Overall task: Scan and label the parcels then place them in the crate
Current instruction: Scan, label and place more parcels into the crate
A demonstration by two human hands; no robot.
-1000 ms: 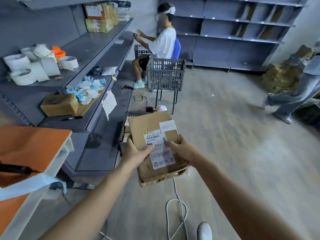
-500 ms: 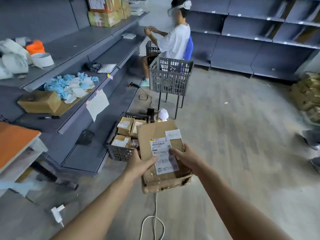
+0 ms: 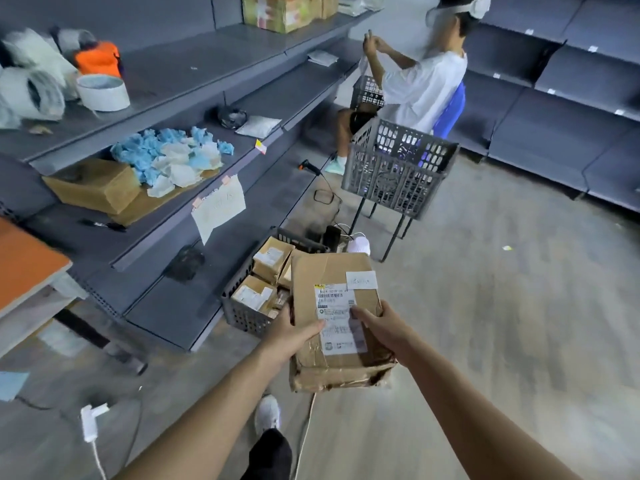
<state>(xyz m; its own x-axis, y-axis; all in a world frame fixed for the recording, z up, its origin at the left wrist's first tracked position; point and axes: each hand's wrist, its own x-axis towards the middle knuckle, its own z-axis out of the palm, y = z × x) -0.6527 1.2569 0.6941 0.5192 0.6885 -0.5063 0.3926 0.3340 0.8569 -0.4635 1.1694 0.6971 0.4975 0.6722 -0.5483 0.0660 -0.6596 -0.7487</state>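
both left hand [image 3: 294,333] and right hand [image 3: 382,327] still clutch the parcel [image 3: 329,271], now nearer the crate [image 3: 240,315].

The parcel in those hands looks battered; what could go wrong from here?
The parcel has a torn near edge and might split under the left hand and right hand. The crate already holds boxes, so it may not sit flat. A cable trails by the feet: a trip hazard.

Label [image 3: 335,304] on parcel [image 3: 327,270]: print illegible
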